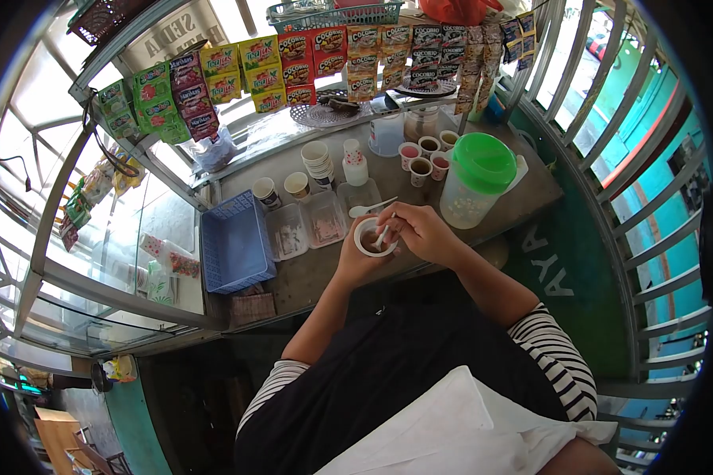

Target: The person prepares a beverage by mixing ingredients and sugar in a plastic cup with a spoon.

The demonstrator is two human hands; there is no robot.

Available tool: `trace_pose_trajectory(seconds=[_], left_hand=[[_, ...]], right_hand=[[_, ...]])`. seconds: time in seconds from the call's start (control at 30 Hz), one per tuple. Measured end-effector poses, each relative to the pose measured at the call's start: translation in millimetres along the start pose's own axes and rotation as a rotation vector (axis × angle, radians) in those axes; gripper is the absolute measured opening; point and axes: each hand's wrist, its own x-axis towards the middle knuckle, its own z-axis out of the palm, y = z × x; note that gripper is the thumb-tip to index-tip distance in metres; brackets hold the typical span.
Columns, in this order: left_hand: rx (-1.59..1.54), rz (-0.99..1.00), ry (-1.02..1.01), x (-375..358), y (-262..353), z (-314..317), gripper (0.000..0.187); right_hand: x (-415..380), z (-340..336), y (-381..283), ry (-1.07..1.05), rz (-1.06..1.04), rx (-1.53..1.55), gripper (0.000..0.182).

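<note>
My left hand [355,260] is wrapped around a white cup [360,237] with brown liquid inside, held above the front of the counter. Over its rim, my right hand [425,234] pinches the thin white handle of what looks like a spoon [383,235], whose lower end is inside the cup. A white plastic spoon [360,211] lies just beyond the cup, by a clear plastic container [358,195]. To the right of my hands stands a clear pitcher [461,202] with a green lid [483,161].
Several small filled cups [418,170] stand left of the pitcher. Stacked paper cups [317,162], clear trays [325,225] and a blue basket [236,245] occupy the left. Drink sachets [297,59] hang across the back. Metal bars [602,170] run along the right.
</note>
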Motion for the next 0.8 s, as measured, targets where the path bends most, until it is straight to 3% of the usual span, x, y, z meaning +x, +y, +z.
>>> trace_pose_trajectory(seconds=[0.17, 0.4, 0.57, 0.8], left_hand=[[0.051, -0.002, -0.013, 1, -23, 1, 0.074], [0.096, 0.013, -0.035, 7, -16, 13, 0.072], [0.115, -0.010, -0.026, 13, -25, 17, 0.075], [0.112, 0.004, -0.056, 19, -47, 36, 0.069]], right_hand=[[5, -14, 6, -0.131, -0.015, -0.083, 0.013], [12, -32, 2, -0.101, -0.033, -0.101, 0.013], [14, -32, 4, -0.233, -0.244, -0.286, 0.018], [26, -34, 1, -0.420, -0.355, -0.499, 0.017]])
